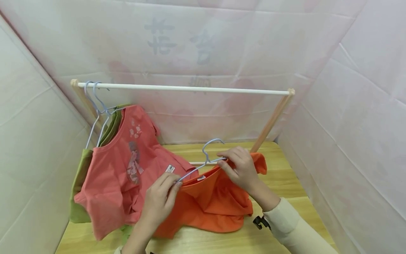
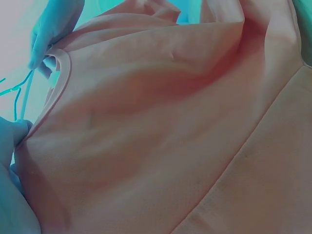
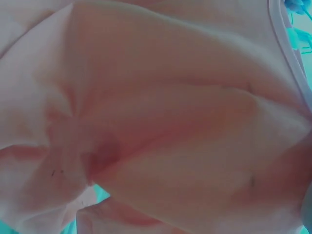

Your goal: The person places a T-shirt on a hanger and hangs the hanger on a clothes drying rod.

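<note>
An orange T-shirt (image 1: pixel 209 201) hangs from a pale blue wire hanger (image 1: pixel 207 155) whose arms pass into its neckline. My left hand (image 1: pixel 160 197) pinches the left side of the collar together with the hanger arm. On the other side, my right hand (image 1: pixel 241 167) grips the right shoulder and hanger between thumb and fingers. The hanger's hook points up, apart from the rod. In the left wrist view the shirt (image 2: pixel 146 107) fills most of the picture, with both hands at its collar. The right wrist view shows mainly shirt fabric (image 3: pixel 170 122).
A white rod (image 1: pixel 184 88) on wooden posts spans the back. At its left end hang a pink T-shirt (image 1: pixel 117 169) and a green garment (image 1: pixel 79 197) on hangers. The pink shirt lies close beside the left hand. Pale cloth walls (image 1: pixel 355 106) enclose the wooden table (image 1: pixel 285 176).
</note>
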A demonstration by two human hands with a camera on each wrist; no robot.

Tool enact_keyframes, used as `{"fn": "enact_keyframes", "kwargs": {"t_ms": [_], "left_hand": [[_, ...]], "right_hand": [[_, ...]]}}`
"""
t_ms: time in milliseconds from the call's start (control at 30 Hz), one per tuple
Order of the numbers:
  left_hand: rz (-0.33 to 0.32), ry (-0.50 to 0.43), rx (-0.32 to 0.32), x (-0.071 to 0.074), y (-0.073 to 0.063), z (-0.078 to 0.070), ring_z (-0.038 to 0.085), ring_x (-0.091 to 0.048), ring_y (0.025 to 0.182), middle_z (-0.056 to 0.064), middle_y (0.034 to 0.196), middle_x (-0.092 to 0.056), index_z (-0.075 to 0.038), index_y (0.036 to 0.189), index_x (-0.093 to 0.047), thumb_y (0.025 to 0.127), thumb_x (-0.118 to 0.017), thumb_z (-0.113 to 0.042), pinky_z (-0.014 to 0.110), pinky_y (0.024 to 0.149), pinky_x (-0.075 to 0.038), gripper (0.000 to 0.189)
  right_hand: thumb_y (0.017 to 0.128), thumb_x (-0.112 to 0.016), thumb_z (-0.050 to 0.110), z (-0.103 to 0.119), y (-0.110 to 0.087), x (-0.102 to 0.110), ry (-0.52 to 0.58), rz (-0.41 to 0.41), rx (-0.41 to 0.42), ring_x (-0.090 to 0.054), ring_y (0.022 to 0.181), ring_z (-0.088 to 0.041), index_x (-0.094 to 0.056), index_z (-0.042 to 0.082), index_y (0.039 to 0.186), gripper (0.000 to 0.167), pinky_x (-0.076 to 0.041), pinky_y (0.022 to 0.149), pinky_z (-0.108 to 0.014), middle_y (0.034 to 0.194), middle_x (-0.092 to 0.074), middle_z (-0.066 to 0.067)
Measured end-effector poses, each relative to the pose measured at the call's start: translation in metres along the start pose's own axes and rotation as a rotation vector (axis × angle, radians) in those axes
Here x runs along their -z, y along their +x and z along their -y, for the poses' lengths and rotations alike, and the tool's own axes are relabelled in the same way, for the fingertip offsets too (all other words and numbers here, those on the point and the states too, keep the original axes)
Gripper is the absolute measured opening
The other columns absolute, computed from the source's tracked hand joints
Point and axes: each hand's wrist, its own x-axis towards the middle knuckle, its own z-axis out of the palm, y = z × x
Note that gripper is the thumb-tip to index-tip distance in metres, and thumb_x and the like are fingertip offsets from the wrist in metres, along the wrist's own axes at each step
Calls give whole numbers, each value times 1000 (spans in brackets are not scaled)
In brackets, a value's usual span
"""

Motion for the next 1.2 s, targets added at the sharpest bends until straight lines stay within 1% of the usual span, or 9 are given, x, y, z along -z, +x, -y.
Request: {"fn": "enact_keyframes", "kwargs": {"t_ms": [67,233,400,567,667,800,933,1067,1200], "left_hand": [[-1,-2,4,1,-1,0,3,-58,80,-11,95,-61,-17,97,-68,100,-62,-22,20,69,-49,9],[8,-4,17,2,-2,-2,0,-55,77,-12,95,-60,-19,98,-69,99,-63,-24,20,65,-48,8],[46,6,43,1,-3,-4,1,-55,77,-13,96,-59,-22,98,-68,97,-66,-21,25,64,-51,2],[108,13,92,3,-4,-6,3,-58,79,-13,99,-60,-25,100,-66,95,-70,-23,30,66,-54,7],[136,28,123,4,-5,-5,3,-58,79,-15,100,-59,-26,102,-66,93,-72,-26,30,68,-55,11],[147,45,126,5,-8,-3,2,-56,76,-16,99,-59,-26,100,-65,85,-78,-28,28,66,-53,20],[168,51,117,6,-9,-1,1,-55,75,-16,98,-58,-26,100,-64,79,-82,-33,27,65,-52,29],[203,36,108,10,-11,-1,1,-57,79,-17,100,-61,-26,110,-66,81,-81,-35,28,68,-54,34],[230,7,118,15,-12,1,4,-62,85,-14,107,-65,-28,127,-64,88,-77,-33,32,73,-56,41]], "right_hand": [[101,-52,50,-3,-1,0,-22,9,-10,-57,79,-17,-76,16,102,42,-39,70,-34,83,-70,5],[99,-44,61,-12,-5,0,-126,8,-36,-55,74,-18,-75,14,98,57,-36,64,-34,74,-65,4],[96,-38,69,-19,-5,-1,-190,23,-62,-54,73,-20,-75,11,97,68,-38,65,-37,72,-66,1],[93,-37,74,-24,-5,-2,-231,13,-93,-53,72,-21,-76,12,93,74,-39,66,-38,72,-67,-1],[91,-37,77,-25,-5,-2,-242,18,-111,-53,73,-21,-76,12,91,75,-38,66,-38,72,-67,-1],[90,-37,79,-24,-3,-4,-247,18,-127,-53,74,-22,-75,13,87,76,-39,67,-39,73,-69,-1],[90,-38,78,-25,-3,-5,-239,-8,-112,-54,74,-22,-75,15,82,73,-39,65,-39,74,-71,1],[91,-43,74,-25,0,-5,-228,-43,-102,-53,70,-22,-73,14,76,68,-38,63,-38,72,-71,1],[91,-43,73,-25,3,-4,-239,-64,-112,-46,63,-20,-69,13,69,69,-35,59,-37,63,-65,1]]}}
